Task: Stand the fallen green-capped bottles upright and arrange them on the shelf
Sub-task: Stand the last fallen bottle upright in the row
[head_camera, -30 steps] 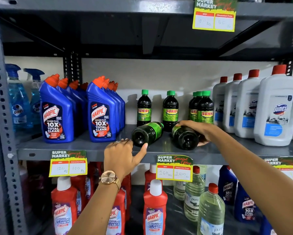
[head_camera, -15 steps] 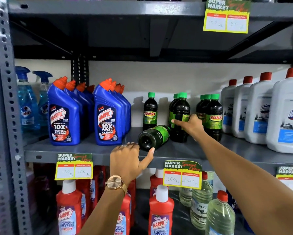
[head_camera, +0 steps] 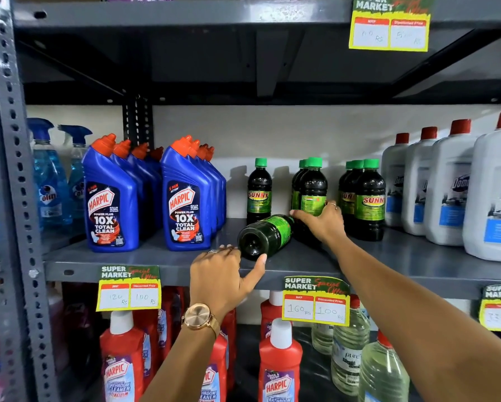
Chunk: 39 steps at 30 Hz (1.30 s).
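One dark green-capped bottle point(head_camera: 265, 236) lies on its side on the grey shelf point(head_camera: 156, 256), base toward me, cap pointing back. My left hand point(head_camera: 223, 274) rests at the shelf's front edge with its thumb tip against that bottle's base, holding nothing. My right hand point(head_camera: 322, 220) wraps the lower part of an upright middle bottle point(head_camera: 313, 187), which stands in front of another one. A single upright bottle point(head_camera: 259, 190) stands to the left. A tight group of upright bottles point(head_camera: 368, 195) stands to the right.
Blue Harpic bottles point(head_camera: 110, 204) fill the shelf's left part, with blue spray bottles point(head_camera: 49, 181) beyond. White red-capped jugs point(head_camera: 446, 192) crowd the right. Price tags point(head_camera: 316, 300) hang from the shelf edge. Red Harpic bottles point(head_camera: 278, 364) and clear bottles point(head_camera: 351, 352) stand below.
My right hand lifted the right-hand fallen bottle, stood it upright in the middle row and still holds it. My left hand has stayed at the other fallen bottle's base.
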Available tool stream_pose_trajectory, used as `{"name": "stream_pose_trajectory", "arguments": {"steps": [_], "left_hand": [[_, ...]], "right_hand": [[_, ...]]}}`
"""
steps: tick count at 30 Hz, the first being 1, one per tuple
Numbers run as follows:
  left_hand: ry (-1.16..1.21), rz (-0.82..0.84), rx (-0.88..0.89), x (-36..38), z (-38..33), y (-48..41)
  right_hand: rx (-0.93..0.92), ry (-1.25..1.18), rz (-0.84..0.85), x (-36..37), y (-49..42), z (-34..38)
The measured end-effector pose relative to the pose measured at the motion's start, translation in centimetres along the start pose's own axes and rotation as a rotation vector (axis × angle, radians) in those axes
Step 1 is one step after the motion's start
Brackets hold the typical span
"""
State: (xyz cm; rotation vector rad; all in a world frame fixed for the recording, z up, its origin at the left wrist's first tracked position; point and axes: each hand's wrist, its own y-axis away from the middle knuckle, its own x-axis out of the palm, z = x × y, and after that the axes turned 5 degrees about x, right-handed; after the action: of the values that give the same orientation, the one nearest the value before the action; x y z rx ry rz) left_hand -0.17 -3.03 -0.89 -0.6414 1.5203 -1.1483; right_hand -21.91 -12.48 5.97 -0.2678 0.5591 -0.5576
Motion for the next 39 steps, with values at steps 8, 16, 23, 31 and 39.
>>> {"name": "stream_pose_trajectory", "arguments": {"steps": [8,16,23,31,39], "left_hand": [[-0.002,0.018,-0.003,-0.3,-0.2,0.0],[-0.010,0.056,-0.007,-0.4,-0.2,-0.1],[-0.014,0.125,-0.022,-0.6,0.0,0.0],[0.039,0.291,0.240,-2.3,4.3,-1.8],[-0.020,0.267,0.203,-1.3,4.1,-0.4]], "right_hand": [[-0.037,0.079,-0.037,-0.4,0.5,-0.5],[0.046,-0.116,0.048,-0.2,-0.1,-0.4],[-0.013,0.057,-0.005,-0.1,0.4,-0.2],[0.137,0.153,-0.084,-2.0,2.6,0.8],[0.279,0.306,0.641,-0.1,4.7,6.7]]}}
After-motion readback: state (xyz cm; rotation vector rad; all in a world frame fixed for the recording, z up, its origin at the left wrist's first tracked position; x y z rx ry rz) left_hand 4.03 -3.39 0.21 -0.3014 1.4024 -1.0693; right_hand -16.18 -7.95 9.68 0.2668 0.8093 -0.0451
